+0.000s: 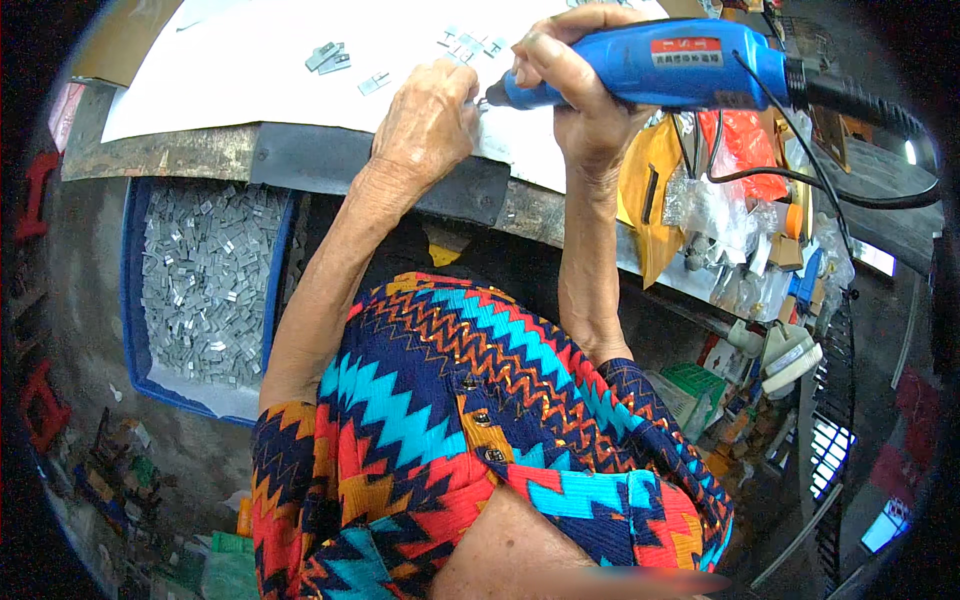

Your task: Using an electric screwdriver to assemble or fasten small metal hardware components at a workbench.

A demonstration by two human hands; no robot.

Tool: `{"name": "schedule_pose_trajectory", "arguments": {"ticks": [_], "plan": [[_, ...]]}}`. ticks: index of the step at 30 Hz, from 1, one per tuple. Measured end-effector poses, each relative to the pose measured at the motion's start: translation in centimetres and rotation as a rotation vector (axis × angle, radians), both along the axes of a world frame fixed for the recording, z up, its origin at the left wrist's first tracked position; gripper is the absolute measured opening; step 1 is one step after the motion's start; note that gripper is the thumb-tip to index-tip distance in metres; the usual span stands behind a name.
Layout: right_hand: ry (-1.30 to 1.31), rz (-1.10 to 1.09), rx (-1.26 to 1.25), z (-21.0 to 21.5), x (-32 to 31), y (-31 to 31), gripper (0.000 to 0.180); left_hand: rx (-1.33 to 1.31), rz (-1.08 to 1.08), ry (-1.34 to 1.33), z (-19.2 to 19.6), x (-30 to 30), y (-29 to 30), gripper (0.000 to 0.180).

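My right hand (pixel 588 95) is wrapped round a blue handheld power tool (pixel 650 65) with a black cord at its back end. The tool lies nearly level over the table, its narrow dark tip pointing left. Right at that tip is my left hand (pixel 425 115), fingers pinched together; whatever they hold is mostly hidden behind the fingers. Several small flat grey metal pieces (pixel 465 45) lie on the white sheet (pixel 240 75) just beyond my left hand. Farther left, a few more grey pieces (pixel 328 57) sit in a small heap.
Left of my lap, below the table edge (pixel 160 150), stands a blue bin (pixel 135 300) full of similar grey pieces. At the right are a yellow envelope (pixel 650 190), a red plastic bag (pixel 750 150) and clear bags (pixel 710 215). The tool's black cord (pixel 880 105) loops at far right.
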State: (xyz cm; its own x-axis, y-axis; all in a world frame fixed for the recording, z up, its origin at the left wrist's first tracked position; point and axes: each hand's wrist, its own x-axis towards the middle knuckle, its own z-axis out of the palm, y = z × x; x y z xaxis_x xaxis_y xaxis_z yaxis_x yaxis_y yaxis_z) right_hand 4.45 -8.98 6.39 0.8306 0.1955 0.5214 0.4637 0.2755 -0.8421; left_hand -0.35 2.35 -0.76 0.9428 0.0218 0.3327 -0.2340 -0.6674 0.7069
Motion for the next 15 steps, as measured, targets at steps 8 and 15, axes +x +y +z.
{"name": "schedule_pose_trajectory", "arguments": {"ticks": [8, 15], "plan": [[-0.103, 0.114, 0.021, -0.1, -0.6, -1.7, 0.025, 0.058, 0.017, -0.113, -0.2, 0.1, 0.0, 0.014], [0.006, 0.035, 0.19, 0.5, -1.6, -2.7, 0.024, 0.034, 0.007, -0.119, -0.1, 0.0, 0.0, 0.014]]}}
